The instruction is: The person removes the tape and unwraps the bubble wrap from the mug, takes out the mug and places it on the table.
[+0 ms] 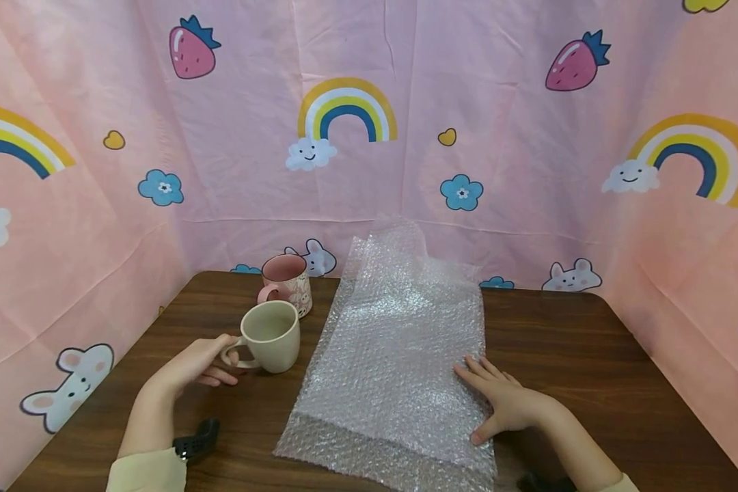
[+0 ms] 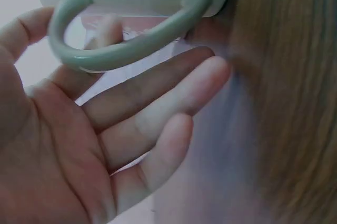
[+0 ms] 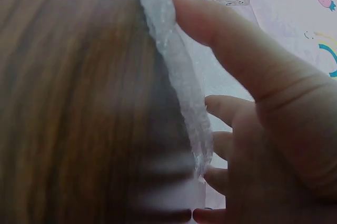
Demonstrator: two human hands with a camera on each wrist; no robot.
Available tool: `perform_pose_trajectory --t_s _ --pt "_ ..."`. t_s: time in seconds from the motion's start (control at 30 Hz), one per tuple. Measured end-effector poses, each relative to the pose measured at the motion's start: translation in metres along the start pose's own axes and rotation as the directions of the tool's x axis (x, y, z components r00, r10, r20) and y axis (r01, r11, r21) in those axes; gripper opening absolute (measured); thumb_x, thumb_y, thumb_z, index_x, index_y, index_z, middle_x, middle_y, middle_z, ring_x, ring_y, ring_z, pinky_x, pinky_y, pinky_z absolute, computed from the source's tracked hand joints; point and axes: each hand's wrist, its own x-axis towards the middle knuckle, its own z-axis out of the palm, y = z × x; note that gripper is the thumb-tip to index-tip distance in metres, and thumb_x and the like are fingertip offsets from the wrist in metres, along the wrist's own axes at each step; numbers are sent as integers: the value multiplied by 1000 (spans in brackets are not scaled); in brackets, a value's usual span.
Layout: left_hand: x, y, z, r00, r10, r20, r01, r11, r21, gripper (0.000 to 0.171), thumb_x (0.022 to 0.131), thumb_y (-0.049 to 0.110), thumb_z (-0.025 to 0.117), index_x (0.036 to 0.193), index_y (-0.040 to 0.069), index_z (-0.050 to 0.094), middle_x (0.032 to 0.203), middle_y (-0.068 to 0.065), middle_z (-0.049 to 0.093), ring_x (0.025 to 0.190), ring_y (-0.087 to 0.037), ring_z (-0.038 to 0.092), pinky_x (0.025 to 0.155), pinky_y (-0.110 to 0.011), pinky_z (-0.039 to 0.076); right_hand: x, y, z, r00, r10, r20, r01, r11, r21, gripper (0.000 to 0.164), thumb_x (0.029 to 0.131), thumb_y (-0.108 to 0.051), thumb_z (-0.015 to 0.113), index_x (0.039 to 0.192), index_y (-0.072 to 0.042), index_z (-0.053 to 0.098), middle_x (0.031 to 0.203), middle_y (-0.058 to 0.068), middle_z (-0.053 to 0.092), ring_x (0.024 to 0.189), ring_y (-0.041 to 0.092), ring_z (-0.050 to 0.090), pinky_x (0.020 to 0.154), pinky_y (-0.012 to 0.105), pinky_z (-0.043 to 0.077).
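Note:
A cream-coloured mug (image 1: 278,345) stands at the left of the table, its handle (image 2: 124,53) turned toward my left hand (image 1: 206,362). My left index finger passes through the handle loop and the thumb lies against its upper end; the other fingers (image 2: 174,98) spread loosely below. To the right lies a long folded sheet of bubble wrap (image 1: 393,355). My right hand (image 1: 504,400) rests on its right edge with fingers spread. Close up in the right wrist view, the thumb (image 3: 231,40) and fingertips touch the edge of the wrap.
Behind the cream mug stands a pink patterned mug (image 1: 292,283), partly covered by it. The dark wooden table (image 1: 566,355) reaches back to a pink printed cloth (image 1: 240,171) on three sides. The far end of the bubble wrap rises against that cloth.

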Motion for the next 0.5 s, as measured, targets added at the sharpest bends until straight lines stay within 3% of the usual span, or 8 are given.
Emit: perform_pose_trajectory --t_s 0.17,0.3,0.4,0.5 --pt "-5 12 -7 999 46 -10 -44 989 140 47 100 38 45 99 -4 65 104 -13 63 79 -27 69 66 -42 53 -1 3 -3 1000 -23 0 23 1000 -15 105 72 -48 80 152 -8 24 156 23 7 140 48 -1 96 76 6" --pt "-10 26 -13 997 78 -22 -70 964 255 48 101 34 45 112 -9 63 100 -17 61 73 -27 68 64 -43 54 0 6 -5 998 -61 -30 60 997 -42 93 78 -48 76 150 -9 33 155 21 16 140 45 9 98 73 15" --pt "-13 40 -16 989 137 -63 -101 913 396 46 101 32 45 111 -8 63 93 -16 62 75 -27 64 65 -44 52 -1 9 -8 992 -94 -78 86 991 -101 81 81 -47 73 146 -9 42 152 20 28 138 43 23 98 66 28" --pt "-14 57 -14 962 229 -149 -119 841 527 42 100 34 46 107 -3 66 91 -14 65 80 -28 60 67 -45 47 -2 14 -13 982 -119 -146 91 979 -184 72 83 -44 73 140 -7 49 145 19 41 131 41 37 96 60 37"
